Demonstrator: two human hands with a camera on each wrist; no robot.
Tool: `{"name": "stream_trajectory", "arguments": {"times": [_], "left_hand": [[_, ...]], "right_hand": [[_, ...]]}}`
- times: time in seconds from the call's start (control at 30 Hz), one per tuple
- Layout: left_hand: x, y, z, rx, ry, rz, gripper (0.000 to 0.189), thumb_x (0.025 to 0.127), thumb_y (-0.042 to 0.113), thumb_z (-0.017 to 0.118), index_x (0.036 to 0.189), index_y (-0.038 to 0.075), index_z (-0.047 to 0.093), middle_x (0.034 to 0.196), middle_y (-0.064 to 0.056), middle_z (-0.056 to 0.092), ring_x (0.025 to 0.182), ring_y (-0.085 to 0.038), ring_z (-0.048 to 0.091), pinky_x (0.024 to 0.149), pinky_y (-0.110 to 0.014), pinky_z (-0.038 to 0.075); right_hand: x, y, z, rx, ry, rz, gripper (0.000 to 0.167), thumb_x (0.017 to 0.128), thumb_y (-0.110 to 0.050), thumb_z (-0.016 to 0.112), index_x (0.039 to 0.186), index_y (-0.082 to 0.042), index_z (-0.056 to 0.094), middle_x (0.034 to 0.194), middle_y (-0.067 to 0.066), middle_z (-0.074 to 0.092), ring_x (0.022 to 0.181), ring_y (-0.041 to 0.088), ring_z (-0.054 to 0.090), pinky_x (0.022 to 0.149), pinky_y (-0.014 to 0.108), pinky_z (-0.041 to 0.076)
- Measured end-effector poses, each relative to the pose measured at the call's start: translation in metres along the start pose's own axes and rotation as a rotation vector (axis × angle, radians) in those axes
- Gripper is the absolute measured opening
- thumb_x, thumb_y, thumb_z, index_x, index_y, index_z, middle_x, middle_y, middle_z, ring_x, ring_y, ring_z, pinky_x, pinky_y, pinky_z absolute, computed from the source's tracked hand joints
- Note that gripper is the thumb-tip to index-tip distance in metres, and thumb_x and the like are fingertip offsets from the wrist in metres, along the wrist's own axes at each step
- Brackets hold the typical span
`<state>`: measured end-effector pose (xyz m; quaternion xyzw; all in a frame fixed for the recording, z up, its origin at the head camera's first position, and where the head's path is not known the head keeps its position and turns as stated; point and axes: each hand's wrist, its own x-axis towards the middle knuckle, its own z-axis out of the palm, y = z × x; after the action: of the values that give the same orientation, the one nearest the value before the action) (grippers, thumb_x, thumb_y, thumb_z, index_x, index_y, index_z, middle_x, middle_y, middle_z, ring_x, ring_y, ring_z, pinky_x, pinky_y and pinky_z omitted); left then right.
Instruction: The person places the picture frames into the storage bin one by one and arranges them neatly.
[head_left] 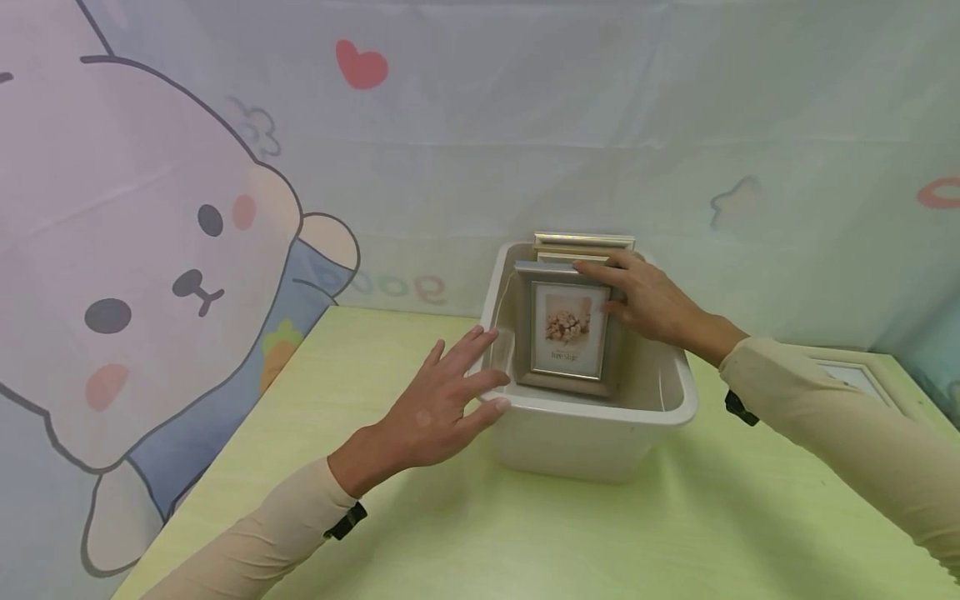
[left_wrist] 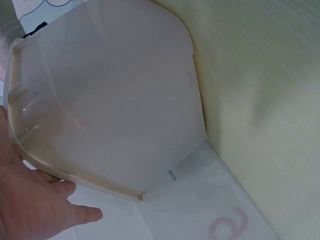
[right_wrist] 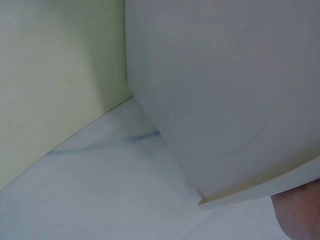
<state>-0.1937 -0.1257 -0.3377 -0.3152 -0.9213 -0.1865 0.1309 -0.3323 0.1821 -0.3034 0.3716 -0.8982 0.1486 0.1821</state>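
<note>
A white plastic bin (head_left: 577,442) stands on the table, with a silver-edged picture frame (head_left: 570,385) upright inside it. The picture frame shows a flower print and faces me. At its upper right corner my right hand (head_left: 651,298) grips it, fingers over the top edge and thumb on the front. Further picture frames (head_left: 585,242) stand behind it in the bin. My left hand (head_left: 431,408) is at the bin's left rim, fingers spread and holding nothing. In the left wrist view the left hand (left_wrist: 35,200) shows beside the bin's rim; the right wrist view catches only part of the right hand (right_wrist: 302,212).
Another light-coloured picture frame (head_left: 862,379) lies on the table at the right, partly hidden by my right sleeve. A printed cloth (head_left: 465,125) with a cartoon animal hangs behind the pale yellow-green table (head_left: 480,542), close behind the bin.
</note>
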Motion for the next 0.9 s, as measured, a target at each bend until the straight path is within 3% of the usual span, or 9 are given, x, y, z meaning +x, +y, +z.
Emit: {"name": "stream_trajectory", "arguments": {"times": [0.23,0.43,0.63,0.9], "left_hand": [[0.0,-0.001,0.002,0.003,-0.003,0.001,0.035,0.101,0.042,0.05,0.123,0.02,0.067,0.163,-0.009,0.032,0.155,-0.03,0.02,0.118,-0.068,0.014],[0.0,-0.001,0.002,-0.003,-0.003,-0.001,0.036,0.102,0.043,0.048,0.122,0.019,0.067,0.162,-0.011,0.033,0.155,-0.03,0.021,0.118,-0.068,0.015],[0.0,-0.001,0.001,0.003,0.001,0.006,0.035,0.101,0.041,0.05,0.123,0.02,0.067,0.162,-0.011,0.033,0.155,-0.03,0.021,0.118,-0.069,0.015],[-0.001,-0.001,0.0,0.003,-0.001,0.007,0.036,0.102,0.042,0.049,0.124,0.02,0.067,0.162,-0.01,0.033,0.155,-0.03,0.021,0.118,-0.068,0.015]], "right_hand": [[0.004,0.001,0.003,-0.058,-0.007,0.027,0.062,0.088,-0.002,0.073,0.145,-0.013,0.053,0.124,0.023,0.055,0.106,0.039,0.056,0.087,0.056,0.048],[0.007,0.001,0.005,-0.092,0.025,0.01,0.056,0.088,-0.001,0.072,0.141,-0.008,0.056,0.125,0.026,0.06,0.114,0.044,0.057,0.098,0.059,0.044],[0.01,0.001,0.005,-0.108,0.037,0.026,0.052,0.089,0.001,0.069,0.139,-0.007,0.058,0.114,0.025,0.062,0.106,0.042,0.058,0.094,0.057,0.045],[0.013,0.003,0.006,-0.011,0.103,0.082,0.044,0.086,0.008,0.062,0.129,0.0,0.065,0.114,0.025,0.065,0.109,0.045,0.057,0.098,0.056,0.043]]}}
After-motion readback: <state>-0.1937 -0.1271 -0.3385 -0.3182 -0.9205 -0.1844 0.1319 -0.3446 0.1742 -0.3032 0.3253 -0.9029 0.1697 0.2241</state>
